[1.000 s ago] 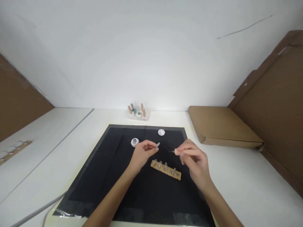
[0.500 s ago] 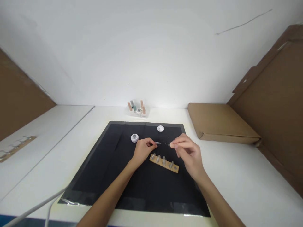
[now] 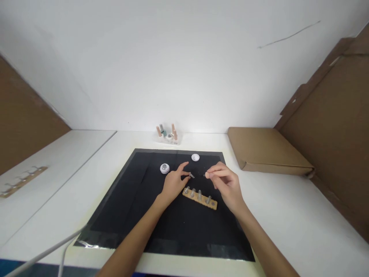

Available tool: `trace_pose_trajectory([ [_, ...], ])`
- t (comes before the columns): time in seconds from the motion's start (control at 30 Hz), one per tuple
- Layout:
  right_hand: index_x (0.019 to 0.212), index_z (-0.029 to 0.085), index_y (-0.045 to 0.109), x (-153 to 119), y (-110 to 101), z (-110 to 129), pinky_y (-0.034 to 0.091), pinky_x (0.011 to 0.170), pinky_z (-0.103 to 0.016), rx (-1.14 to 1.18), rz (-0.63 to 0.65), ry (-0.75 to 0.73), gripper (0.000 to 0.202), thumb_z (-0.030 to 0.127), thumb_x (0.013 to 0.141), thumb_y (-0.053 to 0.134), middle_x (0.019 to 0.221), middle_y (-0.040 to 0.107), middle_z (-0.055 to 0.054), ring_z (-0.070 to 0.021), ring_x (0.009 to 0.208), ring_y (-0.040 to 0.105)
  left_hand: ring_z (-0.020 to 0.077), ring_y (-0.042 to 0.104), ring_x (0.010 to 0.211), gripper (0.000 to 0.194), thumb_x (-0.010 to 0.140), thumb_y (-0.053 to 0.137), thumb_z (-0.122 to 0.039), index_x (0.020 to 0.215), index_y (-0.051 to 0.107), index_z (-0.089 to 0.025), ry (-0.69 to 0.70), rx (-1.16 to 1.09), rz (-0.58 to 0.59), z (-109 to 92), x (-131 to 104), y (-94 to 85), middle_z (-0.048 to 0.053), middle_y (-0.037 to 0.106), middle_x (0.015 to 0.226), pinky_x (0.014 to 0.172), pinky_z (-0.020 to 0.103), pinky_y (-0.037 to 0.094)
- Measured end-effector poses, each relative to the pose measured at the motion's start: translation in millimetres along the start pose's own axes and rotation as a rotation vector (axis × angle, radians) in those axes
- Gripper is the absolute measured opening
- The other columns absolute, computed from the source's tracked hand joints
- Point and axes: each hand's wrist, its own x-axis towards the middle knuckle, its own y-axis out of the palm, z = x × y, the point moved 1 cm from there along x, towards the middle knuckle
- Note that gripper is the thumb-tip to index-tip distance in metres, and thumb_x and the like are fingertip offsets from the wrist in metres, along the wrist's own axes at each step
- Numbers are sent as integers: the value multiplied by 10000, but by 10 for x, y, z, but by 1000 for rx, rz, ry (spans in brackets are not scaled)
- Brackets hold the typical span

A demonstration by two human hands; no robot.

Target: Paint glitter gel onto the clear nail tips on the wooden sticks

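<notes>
Between thumb and fingertip, my left hand (image 3: 172, 185) pinches a small silvery nail tip (image 3: 192, 176), with the index finger raised away. A slim brush with a peach handle (image 3: 207, 175) is gripped in my right hand (image 3: 229, 189). Its dark end points left at the nail tip, with a gap between them. Just below the hands lies a wooden nail stand (image 3: 213, 204) bearing several upright nail tips. Left of my left hand sits an open white jar (image 3: 164, 168) with something silvery inside. Farther back is a white round lid (image 3: 195, 157).
A black mat (image 3: 129, 215) covers the middle of the white table (image 3: 95, 154). At the wall stands a clear tray (image 3: 173, 142) of polish bottles. A flat cardboard box (image 3: 268, 148) lies right; another nail stand (image 3: 25, 181) and a cable (image 3: 49, 251) are left.
My left index finger has lifted, and the nail tip is now tilted downward at its free end. The right hand has moved slightly left with the brush, whose handle looks more foreshortened.
</notes>
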Motion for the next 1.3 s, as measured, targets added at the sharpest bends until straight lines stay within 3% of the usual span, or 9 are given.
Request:
trace_pose_trajectory([
  [0.27, 640, 211, 650, 11, 28, -8, 370, 443, -254, -12, 13, 4, 195, 195, 830, 611, 727, 648, -28, -150, 628, 524, 253, 704, 892, 561, 833, 580, -205, 1377, 446, -231, 49, 206, 53, -64, -37, -47, 31, 765, 1012, 791, 320, 472],
  [0.57, 654, 208, 649, -2, 27, -45, 377, 452, -255, -9, 18, 13, 180, 186, 830, 618, 739, 652, -26, -134, 591, 523, 244, 688, 947, 616, 814, 594, -194, 1401, 407, -197, 11, 168, 46, -31, -29, -146, 54, 752, 1054, 855, 332, 473],
  [0.7, 641, 212, 641, 6, 23, -45, 380, 454, -253, -8, 10, 9, 191, 207, 831, 618, 730, 651, -29, -144, 616, 538, 229, 696, 858, 555, 796, 589, -182, 1340, 478, -178, 57, 164, -4, -32, -19, -286, 51, 771, 956, 795, 327, 496],
  [0.77, 632, 212, 637, 12, 21, -32, 378, 451, -254, -11, 9, 12, 201, 217, 832, 614, 722, 647, -32, -146, 614, 538, 212, 685, 793, 434, 787, 586, -185, 1221, 576, -197, 81, 170, -48, -64, -16, -366, 29, 764, 882, 748, 308, 498],
  [0.9, 625, 213, 624, 23, 12, -8, 372, 448, -255, -2, 4, 23, 203, 210, 827, 614, 713, 651, -30, -142, 594, 533, 214, 639, 845, 206, 815, 507, -215, 973, 632, -170, 64, 192, -236, -83, 0, -570, 68, 678, 900, 778, 323, 479],
  [0.97, 625, 213, 623, 28, 7, -3, 374, 454, -257, 6, -1, 22, 200, 202, 825, 613, 713, 652, -27, -141, 593, 533, 233, 614, 876, 222, 778, 539, -234, 966, 617, -146, 24, 210, -341, -4, 17, -689, 84, 634, 918, 790, 341, 476],
  [1.03, 626, 212, 625, 31, 4, 0, 380, 465, -259, 7, -3, 16, 199, 199, 824, 611, 719, 653, -28, -144, 607, 542, 266, 593, 895, 322, 727, 606, -310, 988, 616, -121, -46, 231, -357, 142, 35, -785, 100, 613, 927, 790, 373, 475],
  [1.13, 614, 211, 619, 28, 4, 3, 392, 489, -263, -1, -1, 5, 208, 191, 821, 612, 713, 656, -28, -149, 633, 553, 298, 593, 895, 499, 624, 701, -435, 1010, 630, -126, -155, 177, -216, 388, 53, -834, 111, 635, 949, 798, 414, 473],
  [1.3, 626, 213, 617, 26, 10, 1, 391, 486, -256, 5, 7, -9, 205, 171, 827, 603, 701, 658, -23, -148, 635, 551, 283, 627, 896, 320, 670, 673, -416, 892, 662, -187, -111, 110, -147, 501, 68, -728, 73, 706, 909, 831, 405, 468],
])
